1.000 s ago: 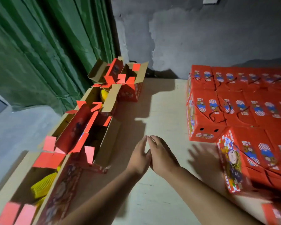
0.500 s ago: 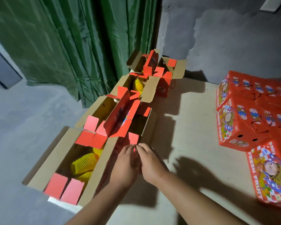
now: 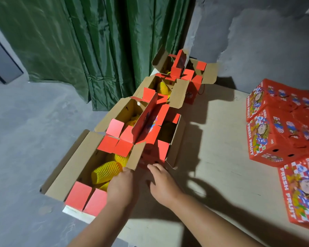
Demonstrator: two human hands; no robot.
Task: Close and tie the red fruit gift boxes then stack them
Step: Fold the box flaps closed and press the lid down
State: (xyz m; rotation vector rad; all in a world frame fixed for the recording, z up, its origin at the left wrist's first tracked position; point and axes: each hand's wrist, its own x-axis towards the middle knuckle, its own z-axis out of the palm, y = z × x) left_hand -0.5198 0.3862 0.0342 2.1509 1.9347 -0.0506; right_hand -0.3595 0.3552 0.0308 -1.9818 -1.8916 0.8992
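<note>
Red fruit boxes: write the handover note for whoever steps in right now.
Left hand: fingers at the near edge of the nearest open box, no clear grip.
Right hand: open, fingertips at the end of the second open box.
Open boxes run in a row along the table's left edge, flaps up, yellow netted fruit inside.
Done: closed boxes stacked at the right.
Left: close, tie and stack the whole open row.
</note>
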